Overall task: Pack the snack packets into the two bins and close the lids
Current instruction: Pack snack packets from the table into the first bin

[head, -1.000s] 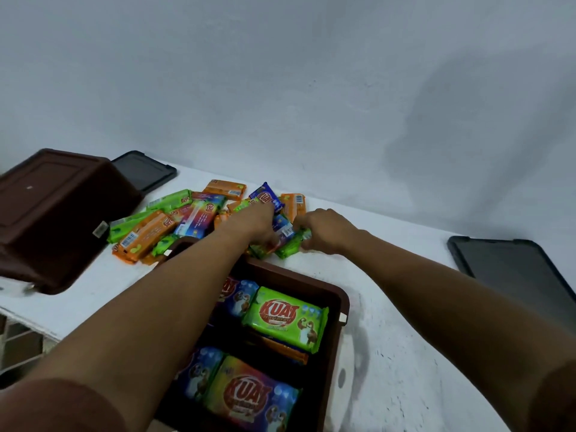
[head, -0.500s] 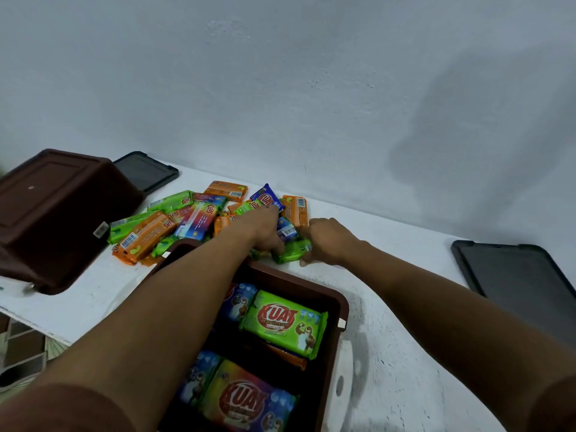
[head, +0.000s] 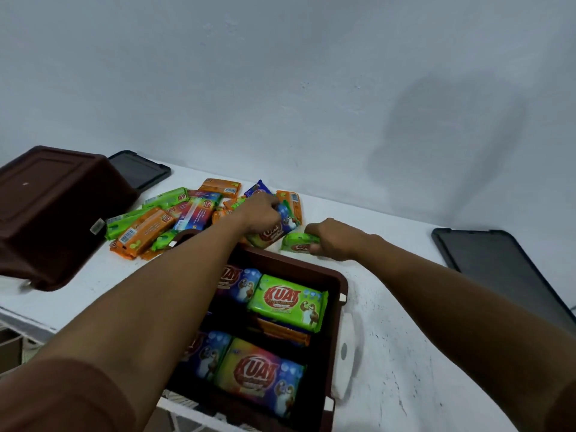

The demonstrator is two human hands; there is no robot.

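An open brown bin (head: pixel 338 277) sits near me with several snack packets inside, a green one (head: pixel 288 302) on top. Behind it lies a pile of loose packets (head: pixel 174 218) in orange, green and rainbow wrappers. My left hand (head: pixel 258 212) grips a blue and green packet (head: pixel 274 233) at the pile's right end, just beyond the bin's far rim. My right hand (head: pixel 335 238) holds a small green packet (head: pixel 297 243) on the table beside it. A second brown bin (head: pixel 50 210) lies upside down at the left.
A dark lid (head: pixel 140 169) lies behind the overturned bin at the far left. Another dark lid (head: pixel 505 266) lies at the right on the white table (head: pixel 402 353). A pale wall rises close behind. The table's front edge runs along the lower left.
Both hands have drawn back from the pile toward the bin, each with a packet. The right hand's green packet has come apart from the left hand's packet.
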